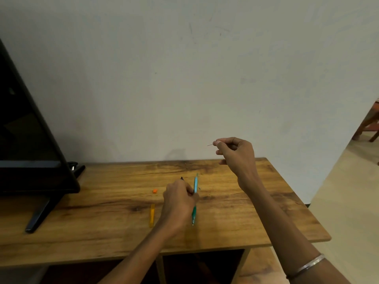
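Observation:
My left hand is low over the wooden table, its fingers curled round a dark-tipped pen whose tip pokes out past the knuckles. Right beside it lies a blue-green pen, partly hidden under that hand. My right hand is raised above the table's back edge and pinches a thin lead or refill between thumb and forefinger. An orange pen barrel lies left of my left hand, and a small orange cap piece sits further back.
A black monitor on a stand fills the table's left side. A plain wall rises behind the table. The table's right edge drops to a tiled floor, where a wooden chair shows at far right. Open shelves lie below the tabletop.

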